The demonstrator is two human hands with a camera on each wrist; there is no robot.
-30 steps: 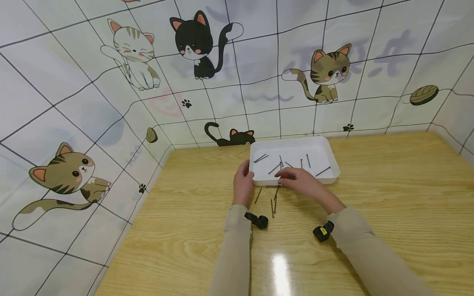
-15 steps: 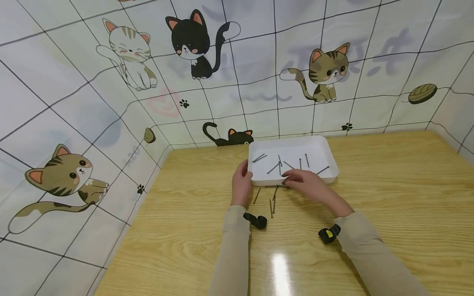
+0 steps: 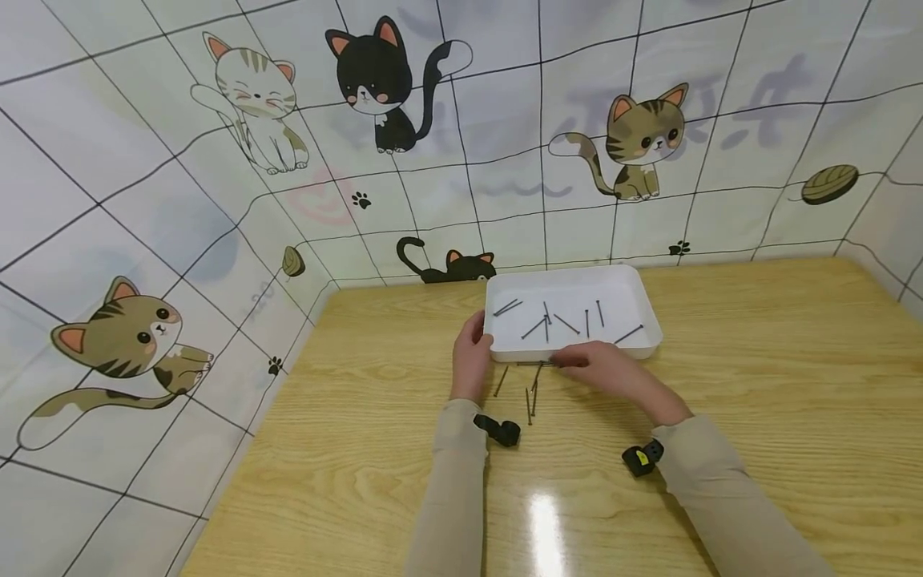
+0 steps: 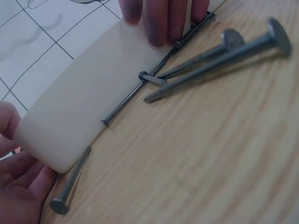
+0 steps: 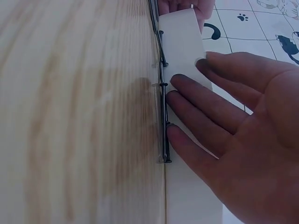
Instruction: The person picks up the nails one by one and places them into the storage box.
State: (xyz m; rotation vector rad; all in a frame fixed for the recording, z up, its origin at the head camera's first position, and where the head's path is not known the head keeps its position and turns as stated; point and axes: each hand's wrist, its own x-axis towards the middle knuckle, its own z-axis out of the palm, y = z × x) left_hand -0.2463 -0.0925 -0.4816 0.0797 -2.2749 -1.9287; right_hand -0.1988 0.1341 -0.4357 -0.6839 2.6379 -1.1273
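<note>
A white tray (image 3: 513, 355) with several nails lying in it stands on the table. My left hand (image 3: 472, 362) grips the tray's left end; in the left wrist view its fingers (image 4: 28, 179) wrap the corner. Just outside the front wall, my right hand (image 3: 609, 373) reaches down with fingers fairly straight. In the right wrist view, its fingertips touch or nearly touch the nails (image 5: 164, 119) lying along the foot of that wall; nothing is pinched between them. More loose nails (image 3: 530, 405) lie on the wood before the tray, one (image 4: 74, 181) near the left hand.
The wooden table (image 3: 346, 449) meets a wall covering (image 3: 505, 184) printed with cats behind the tray and on the left. Each wrist carries a small black camera, one on the left (image 3: 501, 430) and one on the right (image 3: 642, 458).
My right hand has shifted slightly right and lowered from the tray's front rim to the nails at its foot. The left hand has stayed on the tray's left end.
</note>
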